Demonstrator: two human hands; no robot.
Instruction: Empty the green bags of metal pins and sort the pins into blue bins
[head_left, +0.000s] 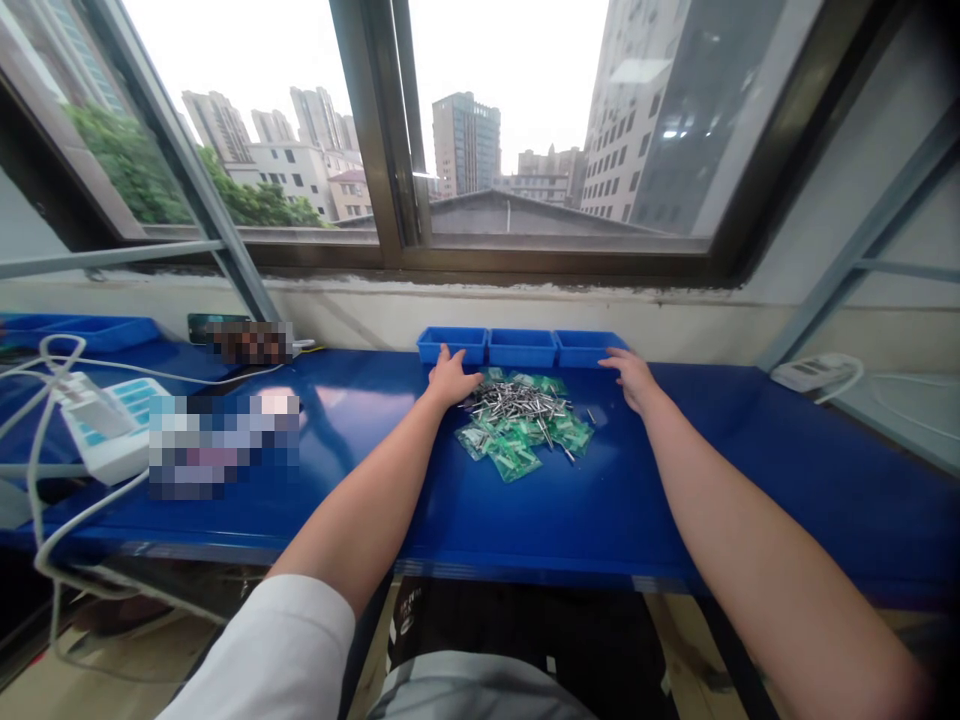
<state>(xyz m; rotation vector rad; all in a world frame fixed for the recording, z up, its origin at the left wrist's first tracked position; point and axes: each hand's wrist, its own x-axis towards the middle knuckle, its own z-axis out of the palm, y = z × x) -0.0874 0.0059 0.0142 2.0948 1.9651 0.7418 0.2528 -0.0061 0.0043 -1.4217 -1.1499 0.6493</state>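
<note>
Both my arms reach forward over a blue table [525, 500]. My left hand [451, 378] lies flat with fingers spread, just left of a pile of small metal pins [517, 400] and touching the front of the left blue bin [452, 343]. My right hand [632, 378] rests open on the table to the right of the pile, close to the right blue bin [589, 346]. Neither hand holds anything. The pins lie on several small green plastic bags [514, 450]. A middle blue bin [522, 346] sits between the other two.
A white power strip [112, 415] with white cables [45, 500] lies at the left, next to a blue tray [82, 330]. Another white power strip [814, 372] sits at the right. A wide window [480, 130] runs behind the table.
</note>
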